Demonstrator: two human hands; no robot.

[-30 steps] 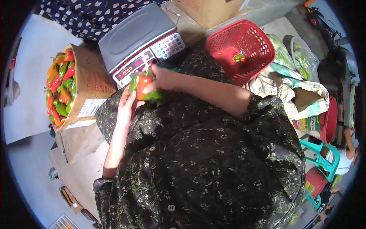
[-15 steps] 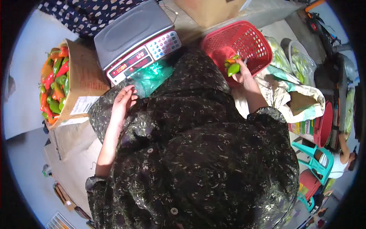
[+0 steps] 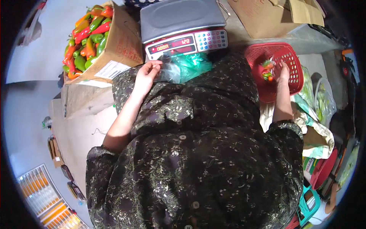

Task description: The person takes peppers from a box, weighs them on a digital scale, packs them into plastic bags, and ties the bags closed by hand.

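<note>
My left hand (image 3: 146, 76) is closed, its fingertips pinching the edge of a green and clear plastic bag (image 3: 187, 68) that lies on my lap in front of the scale. On the right, my right hand (image 3: 282, 71) is inside the red plastic basket (image 3: 296, 82), its fingers apart. Just left of those fingers a small pepper (image 3: 268, 64) is blurred by motion, and small red and green peppers (image 3: 268, 76) show below it in the basket. The digital scale (image 3: 183, 19) has lit red digits and a bare grey pan.
A cardboard box (image 3: 124, 42) of red, orange and green peppers (image 3: 89, 40) stands tipped at the left. Another cardboard box (image 3: 263, 19) is at the back right. Bagged green vegetables (image 3: 324, 99) and a woven sack (image 3: 318, 141) lie right of the basket. Part of another person shows at lower right.
My right hand has moved deeper into the basket and the peppers it held have left its fingers. My left hand stays at the bag. The whole view has shifted.
</note>
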